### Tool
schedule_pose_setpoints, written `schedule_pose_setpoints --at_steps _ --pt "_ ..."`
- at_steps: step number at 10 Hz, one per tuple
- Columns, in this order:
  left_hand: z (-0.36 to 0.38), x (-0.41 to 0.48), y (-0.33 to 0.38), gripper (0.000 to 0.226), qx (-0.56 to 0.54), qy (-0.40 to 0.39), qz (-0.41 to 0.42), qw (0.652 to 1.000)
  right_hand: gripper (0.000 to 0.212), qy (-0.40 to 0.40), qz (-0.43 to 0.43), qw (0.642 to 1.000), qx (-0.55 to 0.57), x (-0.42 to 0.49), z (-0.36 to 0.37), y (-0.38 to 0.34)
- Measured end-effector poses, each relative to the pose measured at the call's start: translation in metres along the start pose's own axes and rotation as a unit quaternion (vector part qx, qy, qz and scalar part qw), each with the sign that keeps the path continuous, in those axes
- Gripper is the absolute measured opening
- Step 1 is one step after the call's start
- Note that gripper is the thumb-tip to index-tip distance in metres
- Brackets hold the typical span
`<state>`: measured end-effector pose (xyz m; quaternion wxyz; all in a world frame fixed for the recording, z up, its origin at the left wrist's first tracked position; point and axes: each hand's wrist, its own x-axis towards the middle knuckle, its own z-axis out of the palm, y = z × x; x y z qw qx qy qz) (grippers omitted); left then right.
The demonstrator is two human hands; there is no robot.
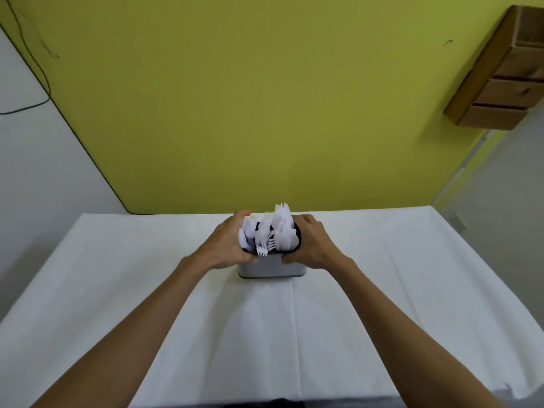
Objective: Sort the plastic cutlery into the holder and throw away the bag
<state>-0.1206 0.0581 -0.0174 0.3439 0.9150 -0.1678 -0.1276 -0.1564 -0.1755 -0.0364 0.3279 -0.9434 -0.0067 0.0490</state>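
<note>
Head view: grey rounded-rectangular metal holder (272, 266) stood mid-table on white cloth (147, 304), packed with white plastic cutlery (270, 234). Left hand (225, 245), right hand (310, 245) clasped holder's sides. Cutlery likely light, brittle; grip holder low, walls probably slick. Bag not visible.

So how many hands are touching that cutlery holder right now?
2. The left hand grips the left side of the holder, and the right hand grips its right side. The white cutlery stands between them.
</note>
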Motion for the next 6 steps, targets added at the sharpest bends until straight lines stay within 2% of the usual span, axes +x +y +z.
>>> schedule_pose_setpoints --at_steps 1,4,5,6 --pt "-0.015 0.017 -0.019 0.102 -0.006 0.001 -0.018 1.0 0.091 -0.01 -0.001 1.0 -0.018 0.038 0.013 -0.014" --pt "-0.015 0.042 -0.047 0.104 -0.042 -0.015 -0.043 0.998 0.086 0.008 -0.004 1.0 0.0 0.065 0.034 -0.005" --pt "-0.013 0.043 -0.048 0.108 -0.03 -0.018 -0.049 0.998 0.091 0.0 0.004 1.0 -0.014 0.065 0.037 -0.002" --pt "-0.026 0.051 -0.042 0.132 0.012 -0.079 -0.057 0.995 0.112 -0.085 0.011 0.994 -0.065 0.07 0.018 -0.006"
